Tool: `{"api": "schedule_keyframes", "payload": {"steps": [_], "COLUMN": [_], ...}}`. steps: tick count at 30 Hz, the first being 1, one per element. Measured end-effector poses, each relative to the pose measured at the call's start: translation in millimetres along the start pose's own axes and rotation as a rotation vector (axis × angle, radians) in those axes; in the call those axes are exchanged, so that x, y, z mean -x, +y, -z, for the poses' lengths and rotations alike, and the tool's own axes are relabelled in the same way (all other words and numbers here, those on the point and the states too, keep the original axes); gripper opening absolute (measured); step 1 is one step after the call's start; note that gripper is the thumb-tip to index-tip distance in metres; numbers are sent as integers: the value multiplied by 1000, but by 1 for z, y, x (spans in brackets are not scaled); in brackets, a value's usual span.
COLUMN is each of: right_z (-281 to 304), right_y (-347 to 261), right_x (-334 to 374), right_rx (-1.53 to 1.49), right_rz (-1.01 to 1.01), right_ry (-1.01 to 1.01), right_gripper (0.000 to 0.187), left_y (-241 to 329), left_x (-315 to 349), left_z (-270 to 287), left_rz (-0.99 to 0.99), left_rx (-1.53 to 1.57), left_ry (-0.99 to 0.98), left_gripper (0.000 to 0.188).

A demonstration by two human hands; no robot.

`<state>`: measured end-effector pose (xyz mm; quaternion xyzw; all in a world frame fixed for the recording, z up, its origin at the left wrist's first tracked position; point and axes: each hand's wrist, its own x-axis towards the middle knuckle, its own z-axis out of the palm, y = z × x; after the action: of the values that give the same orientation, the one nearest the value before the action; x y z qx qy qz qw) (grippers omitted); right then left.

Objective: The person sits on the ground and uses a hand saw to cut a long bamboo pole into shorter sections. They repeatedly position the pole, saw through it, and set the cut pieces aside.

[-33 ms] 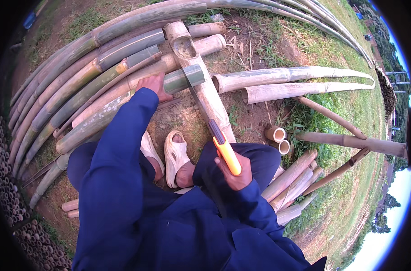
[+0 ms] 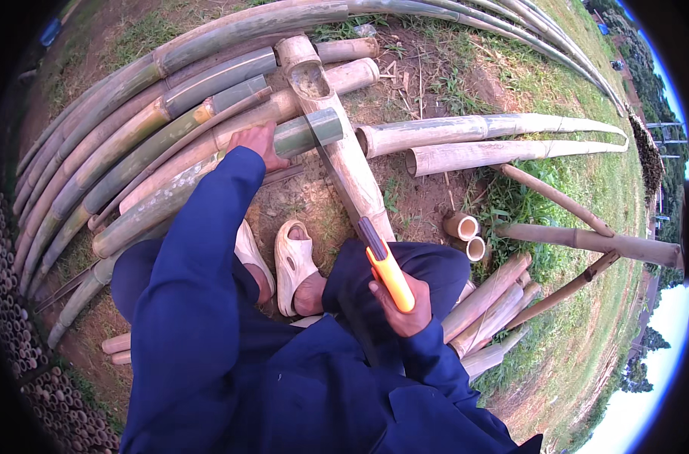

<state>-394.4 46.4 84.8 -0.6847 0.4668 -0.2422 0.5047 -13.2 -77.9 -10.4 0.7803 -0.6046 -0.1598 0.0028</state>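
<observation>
My right hand [image 2: 406, 309] is closed around the orange and dark handle of a handsaw [image 2: 391, 278]. Its long blade runs forward and slightly left, meeting a green bamboo pole [image 2: 325, 127] just short of the pole's cut end. My left hand [image 2: 255, 144] wraps over that same pole, to the left of the blade. Beneath the pole's end lies a thick pale bamboo [image 2: 363, 185] with a scooped hollow near its far end; the pole rests across it. How deep the blade sits in the pole is hard to see.
Several long bamboo poles [image 2: 125, 125] lie side by side at the left. Two pale poles [image 2: 496, 125] stretch right. Two short bamboo cups [image 2: 461, 225] stand by my right knee, near cut pieces [image 2: 490, 303] and a bamboo frame [image 2: 587, 236]. My sandals [image 2: 293, 265] are on the soil.
My right hand and the saw have shifted slightly back toward me and to the right, the blade still at the pole. My left hand keeps its place.
</observation>
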Motion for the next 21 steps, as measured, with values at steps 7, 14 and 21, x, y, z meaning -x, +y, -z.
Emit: {"api": "schedule_keyframes", "payload": {"steps": [7, 14, 21], "right_z": [-6, -12, 7], "right_y": [-2, 3, -7], "right_x": [-22, -20, 16], "right_rx": [16, -9, 64], "right_rz": [-89, 4, 7], "right_ry": [3, 20, 51], "right_gripper": [20, 26, 24], "left_y": [5, -8, 2], "left_x": [-2, -5, -3], "left_z": [-6, -7, -9], "left_rz": [4, -24, 15], "left_rx": [24, 49, 26], "left_ry": [-59, 2, -37], "left_gripper": [76, 76, 78]}}
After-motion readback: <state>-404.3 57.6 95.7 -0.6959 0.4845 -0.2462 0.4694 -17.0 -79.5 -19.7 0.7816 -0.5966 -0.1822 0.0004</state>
